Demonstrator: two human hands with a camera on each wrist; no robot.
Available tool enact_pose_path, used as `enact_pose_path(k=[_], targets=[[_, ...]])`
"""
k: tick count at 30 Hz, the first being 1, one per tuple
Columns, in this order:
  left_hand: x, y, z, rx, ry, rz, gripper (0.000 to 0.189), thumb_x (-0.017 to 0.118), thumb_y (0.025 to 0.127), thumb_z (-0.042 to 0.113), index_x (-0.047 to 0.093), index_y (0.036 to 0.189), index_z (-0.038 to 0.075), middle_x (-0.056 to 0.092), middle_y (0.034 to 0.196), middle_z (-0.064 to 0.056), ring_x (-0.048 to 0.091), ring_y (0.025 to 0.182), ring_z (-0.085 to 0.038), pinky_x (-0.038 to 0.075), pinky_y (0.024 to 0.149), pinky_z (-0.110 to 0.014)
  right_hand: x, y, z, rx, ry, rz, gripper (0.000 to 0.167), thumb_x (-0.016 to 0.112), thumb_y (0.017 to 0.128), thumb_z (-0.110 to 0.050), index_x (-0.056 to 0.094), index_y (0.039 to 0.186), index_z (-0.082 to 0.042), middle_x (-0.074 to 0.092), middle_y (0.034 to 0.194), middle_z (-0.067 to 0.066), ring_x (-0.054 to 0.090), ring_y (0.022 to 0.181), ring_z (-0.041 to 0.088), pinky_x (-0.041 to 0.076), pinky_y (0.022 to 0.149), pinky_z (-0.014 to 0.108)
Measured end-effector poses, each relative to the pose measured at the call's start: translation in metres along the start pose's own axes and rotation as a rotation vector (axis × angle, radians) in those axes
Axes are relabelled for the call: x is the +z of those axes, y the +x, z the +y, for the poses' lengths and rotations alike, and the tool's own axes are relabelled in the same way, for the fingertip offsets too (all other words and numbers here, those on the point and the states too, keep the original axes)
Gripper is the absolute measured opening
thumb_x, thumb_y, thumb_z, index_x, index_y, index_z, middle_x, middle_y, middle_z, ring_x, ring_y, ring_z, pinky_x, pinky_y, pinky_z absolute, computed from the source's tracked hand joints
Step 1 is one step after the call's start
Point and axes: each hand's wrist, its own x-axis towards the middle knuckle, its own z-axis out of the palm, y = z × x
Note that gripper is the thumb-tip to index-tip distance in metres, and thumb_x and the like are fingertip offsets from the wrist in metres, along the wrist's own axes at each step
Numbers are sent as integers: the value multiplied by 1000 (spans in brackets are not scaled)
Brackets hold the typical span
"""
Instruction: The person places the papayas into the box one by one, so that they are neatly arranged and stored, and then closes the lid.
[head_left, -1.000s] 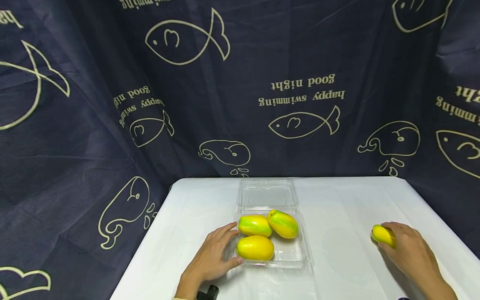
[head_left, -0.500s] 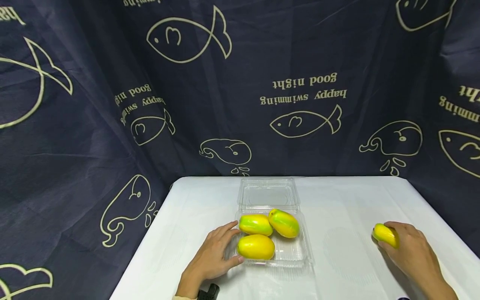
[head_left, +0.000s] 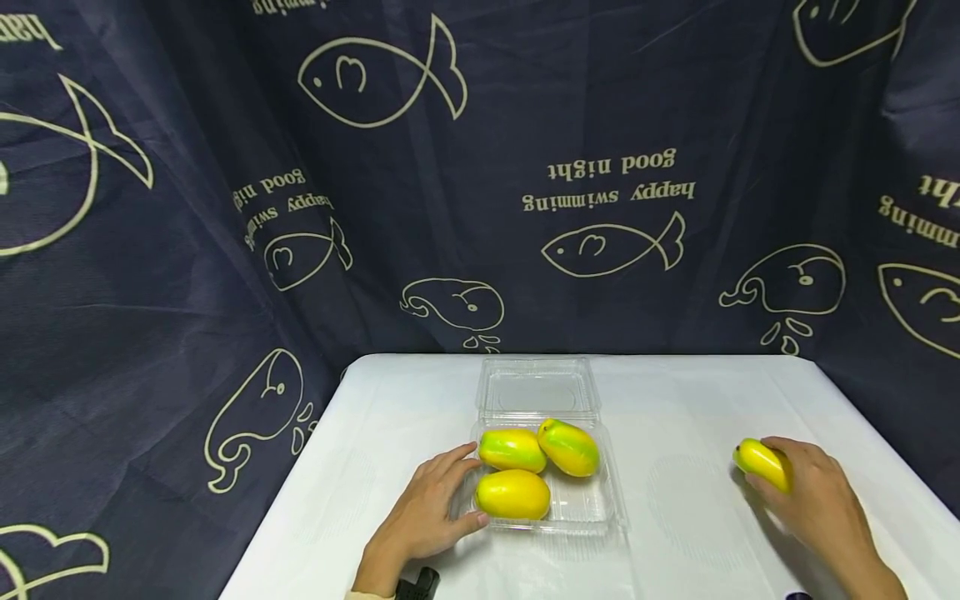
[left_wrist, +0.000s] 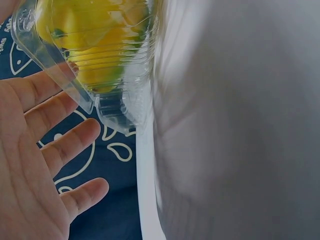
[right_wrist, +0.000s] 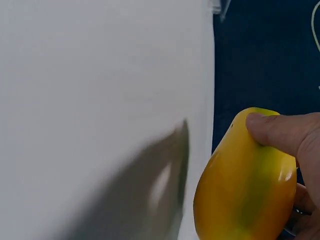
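My right hand grips a yellow-green papaya at the right of the table. In the right wrist view, the thumb lies across the narrower end of that papaya, and a shadow falls on the tabletop beside it. A clear plastic clamshell box stands at the middle with its lid folded back. Inside are a plain yellow papaya and two yellow-green ones. Spread fingers of my left hand rest at the box's left side; in the left wrist view, fingertips overlap its rim.
A white cloth covers the table. Behind it and along the left and right hangs a dark blue curtain printed with fish and whales. A black strap shows at the left wrist.
My right hand has shifted slightly left and away from me with the papaya, which appears higher than before. The left hand, the box and the papayas in it stay put.
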Motion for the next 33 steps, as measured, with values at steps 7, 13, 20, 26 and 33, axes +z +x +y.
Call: enact_pose_path(k=[7,13,20,26,33], targets=[[1,0,0,-3,1,-4,70,60,86,68,52,142,27,36,161,8,41,143,-18,37,114,-52,2,4,-14,12,58,18,56,86,74,-19,61,121,-2,61,112,28,56,97,44,38,75,52],[1,1,0,11,6,11,69,60,86,67,53,141,26,38,160,6,42,142,-18,38,113,-52,3,7,-25,16,83,12,57,86,76,-23,60,124,-3,60,117,28,55,100,44,39,77,54],[1,1,1,12,3,11,69,61,86,66,53,141,26,38,160,5,42,142,-19,37,113,-52,1,13,-49,-13,121,69,60,88,73,-23,62,125,-5,62,116,23,57,97,36,38,72,40],[0,0,1,5,-4,5,69,61,86,67,53,141,26,38,160,6,41,143,-18,37,114,-52,1,20,-76,-21,174,104,59,88,75,-25,63,126,-8,63,118,20,58,96,33,37,72,33],[-1,-1,1,4,-21,6,69,62,86,66,53,141,25,38,160,6,41,143,-19,37,114,-53,7,24,-96,-47,203,131,60,90,71,-22,65,124,-9,65,118,15,59,97,29,37,74,32]])
